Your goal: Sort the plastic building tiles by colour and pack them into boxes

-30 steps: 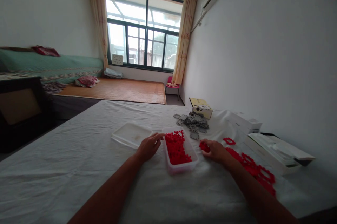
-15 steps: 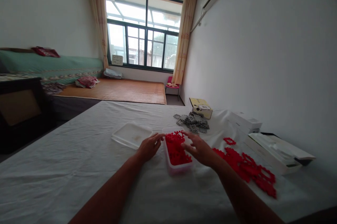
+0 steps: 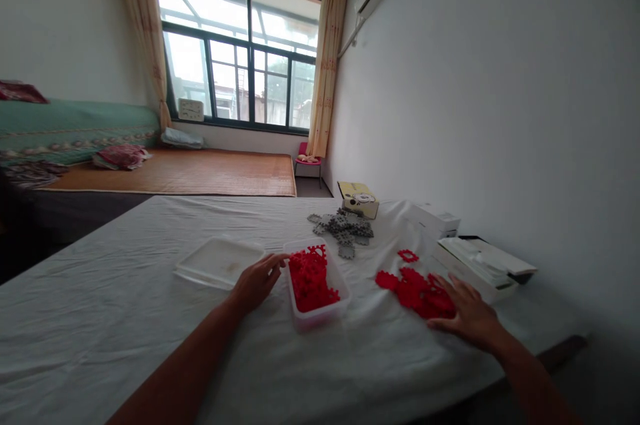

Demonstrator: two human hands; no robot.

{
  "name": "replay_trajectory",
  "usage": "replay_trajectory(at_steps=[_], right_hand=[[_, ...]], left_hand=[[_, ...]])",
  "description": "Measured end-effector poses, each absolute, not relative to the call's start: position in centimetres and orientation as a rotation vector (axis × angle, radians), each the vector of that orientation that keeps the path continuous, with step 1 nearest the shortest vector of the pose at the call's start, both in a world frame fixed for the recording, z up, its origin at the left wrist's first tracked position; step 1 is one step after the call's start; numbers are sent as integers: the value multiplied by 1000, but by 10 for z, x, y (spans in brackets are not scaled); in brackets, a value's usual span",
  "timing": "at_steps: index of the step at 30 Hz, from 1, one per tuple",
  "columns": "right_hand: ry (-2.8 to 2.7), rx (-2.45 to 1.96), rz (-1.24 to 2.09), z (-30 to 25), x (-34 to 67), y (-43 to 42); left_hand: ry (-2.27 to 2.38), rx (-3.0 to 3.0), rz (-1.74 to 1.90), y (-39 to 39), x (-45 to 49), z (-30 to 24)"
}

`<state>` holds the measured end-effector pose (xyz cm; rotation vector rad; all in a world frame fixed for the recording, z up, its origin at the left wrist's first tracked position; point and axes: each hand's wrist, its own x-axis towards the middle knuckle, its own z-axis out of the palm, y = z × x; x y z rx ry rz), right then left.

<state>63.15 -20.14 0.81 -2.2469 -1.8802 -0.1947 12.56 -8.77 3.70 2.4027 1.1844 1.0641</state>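
A clear plastic box (image 3: 345, 288) stands on the cloth, holding a heap of red toothed plastic pieces (image 3: 311, 282). My left hand (image 3: 257, 282) is at the box's left rim, fingers bent with the tips on the edge. To the right, more red pieces (image 3: 413, 288) lie in a loose pile. My right hand (image 3: 465, 312) rests over the near right end of that pile, fingers spread apart; what lies under the palm is hidden. A single red ring-shaped piece (image 3: 408, 256) sits just behind the pile.
A clear lid (image 3: 217, 262) lies left of the box. Behind are grey toothed pieces (image 3: 345, 228) and a yellow carton (image 3: 359, 200). White boxes (image 3: 480, 268) stand along the right wall. The table's edge (image 3: 560, 352) shows at lower right.
My right hand has left the box and moved right onto the loose red pile. My left hand stays at the box's rim. The camera view has turned to the right.
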Motion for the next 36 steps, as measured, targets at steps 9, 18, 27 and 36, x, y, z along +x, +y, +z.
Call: replay_trajectory(at_steps=[9, 18, 27, 36], right_hand=[[-1858, -2212, -5, -1, 621, -179], [-2008, -1985, -159, 20, 596, -165], [-1994, -1939, -386, 15, 599, -166], [-1818, -2015, -330, 12, 604, -167]], left_hand=[[1207, 2400, 1043, -85, 125, 35], [1195, 2367, 1061, -88, 126, 37], [1191, 2386, 1043, -87, 126, 37], [1201, 2383, 1037, -89, 127, 40]])
